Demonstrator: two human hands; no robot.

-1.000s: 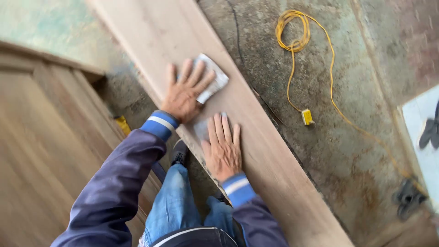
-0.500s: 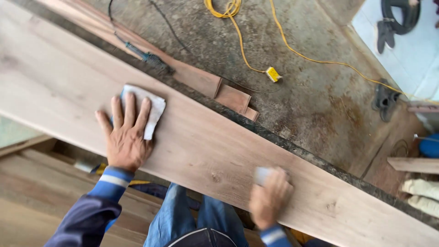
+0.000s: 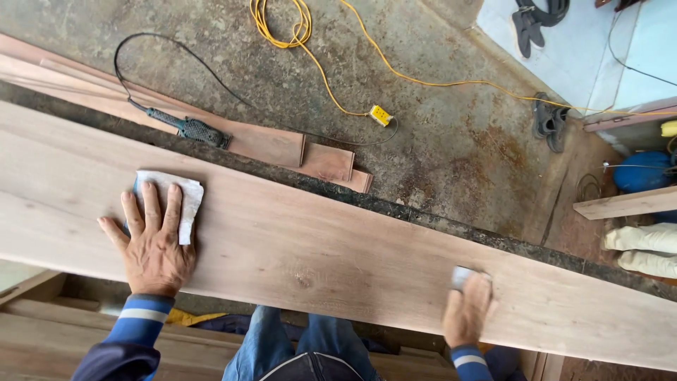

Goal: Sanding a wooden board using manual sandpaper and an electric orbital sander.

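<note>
across the frame, left to lower right, lies the plank [image 3: 317,247], resting above a frame of darker boards. left hand [image 3: 151,243]: fingers spread, palm flat, pressing a folded white sheet [image 3: 176,197] onto the plank's left part. right hand [image 3: 465,314]: curled down on a small grey pad [image 3: 462,276] near the plank's near edge; closed over it, though how firmly cannot be told. hands well apart.

judgement on technique: work both abrasives along the grain, i.e. along the plank's length, not across it. keep the left palm flat so pressure spreads evenly; fingertip pressure would likely dig grooves. at the near edge, hold the pad level, or the corner may round over. overlap passes between the two hands.

behind the plank, on the concrete floor: power tool [image 3: 190,129] with black cord, yellow cable [image 3: 331,77], sandals [image 3: 550,123].
</note>
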